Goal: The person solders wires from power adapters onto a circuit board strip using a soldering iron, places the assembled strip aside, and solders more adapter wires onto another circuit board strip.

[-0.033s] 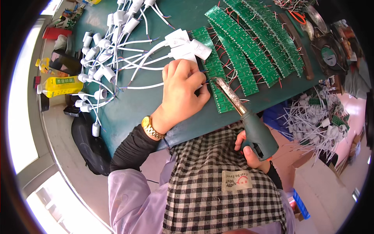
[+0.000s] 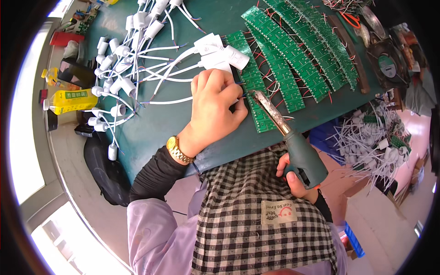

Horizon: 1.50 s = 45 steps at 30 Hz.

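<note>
Clutching a soldering iron (image 2: pixel 305 158) — fingers wrapped round its dark handle — the right hand (image 2: pixel 298 186) held the tip at the leftmost green circuit strip (image 2: pixel 259 110) on the table (image 2: pixel 158 123); contact was hard to tell. The left hand (image 2: pixel 214 105) had its fingers bent and pinched together on 1 white cable (image 2: pixel 174 101), just left of that strip.

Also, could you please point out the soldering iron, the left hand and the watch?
Soldering iron (image 2: pixel 297 149): head view, on its dark green handle.
Left hand (image 2: pixel 215 103): head view, on the back of the hand.
Watch (image 2: pixel 173 143): head view, on its gold face.
</note>
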Each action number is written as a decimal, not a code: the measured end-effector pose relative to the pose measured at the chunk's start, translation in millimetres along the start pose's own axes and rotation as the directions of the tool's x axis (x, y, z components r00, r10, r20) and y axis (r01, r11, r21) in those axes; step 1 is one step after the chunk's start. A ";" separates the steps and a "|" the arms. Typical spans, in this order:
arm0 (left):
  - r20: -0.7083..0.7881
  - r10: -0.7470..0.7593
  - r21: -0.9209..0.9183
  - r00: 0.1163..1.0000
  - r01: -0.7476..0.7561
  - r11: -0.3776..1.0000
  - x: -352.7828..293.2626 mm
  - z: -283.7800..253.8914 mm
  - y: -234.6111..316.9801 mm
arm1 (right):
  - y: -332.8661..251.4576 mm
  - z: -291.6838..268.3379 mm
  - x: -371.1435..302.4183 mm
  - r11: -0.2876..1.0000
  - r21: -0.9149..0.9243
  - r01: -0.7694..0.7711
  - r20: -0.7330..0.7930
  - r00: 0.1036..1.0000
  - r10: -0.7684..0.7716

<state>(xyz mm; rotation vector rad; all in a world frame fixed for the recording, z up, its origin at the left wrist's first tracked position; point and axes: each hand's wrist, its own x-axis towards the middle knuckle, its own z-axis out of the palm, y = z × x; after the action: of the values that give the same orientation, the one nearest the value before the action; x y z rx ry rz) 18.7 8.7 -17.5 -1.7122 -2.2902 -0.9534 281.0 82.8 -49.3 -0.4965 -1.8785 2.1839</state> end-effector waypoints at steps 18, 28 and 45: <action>0.007 -0.011 -0.003 1.000 0.011 1.000 -0.8 -0.6 -1.3 | -13.7 3.7 7.1 0.978 0.157 0.135 -0.121 0.986 -0.116; 0.076 0.004 -0.049 0.997 0.000 0.999 -0.2 -8.6 -4.4 | -10.8 4.6 7.0 0.972 0.150 0.180 -0.183 0.971 -0.152; 0.001 -0.024 -0.020 1.000 0.024 1.000 -2.2 -0.1 -4.0 | -13.2 1.9 7.6 0.980 0.148 0.131 -0.084 0.989 -0.120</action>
<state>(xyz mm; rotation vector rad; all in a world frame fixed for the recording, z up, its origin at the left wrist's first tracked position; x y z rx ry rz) 15.9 6.3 -20.1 -1.6967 -2.3147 -0.9833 272.6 86.0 -36.9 -0.4123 -1.6418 2.1735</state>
